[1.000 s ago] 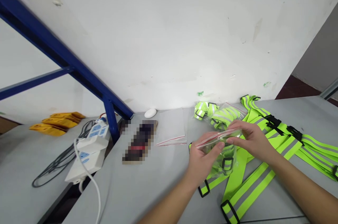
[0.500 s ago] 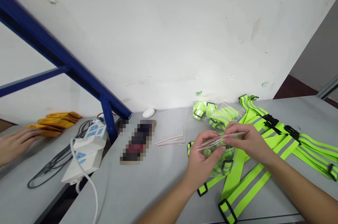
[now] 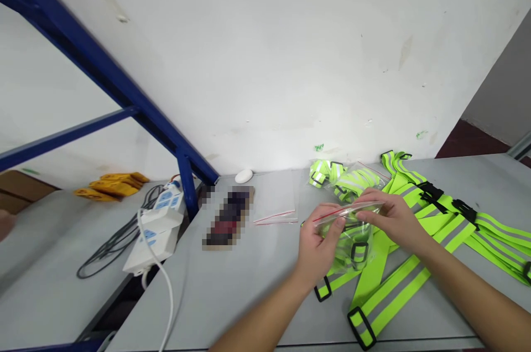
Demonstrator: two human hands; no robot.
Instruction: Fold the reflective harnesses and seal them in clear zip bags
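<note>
- Together, the left hand (image 3: 317, 247) and right hand (image 3: 394, 222) pinch the red-lined top edge of a clear zip bag (image 3: 348, 244) between them.
- Inside, a folded reflective vest (image 3: 359, 252) sits just below the fingers.
- Underneath, a spread reflective vest (image 3: 385, 296) lies on the grey table (image 3: 232, 296).
- Nearby, a second filled bag (image 3: 352, 181) lies beyond the hands.

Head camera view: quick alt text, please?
The left hand and right hand grip a clear zip bag holding neon-yellow reflective straps with black buckles. It sits above a loose reflective vest on a grey table; a second filled bag and a flat clear bag lie beyond.
</note>
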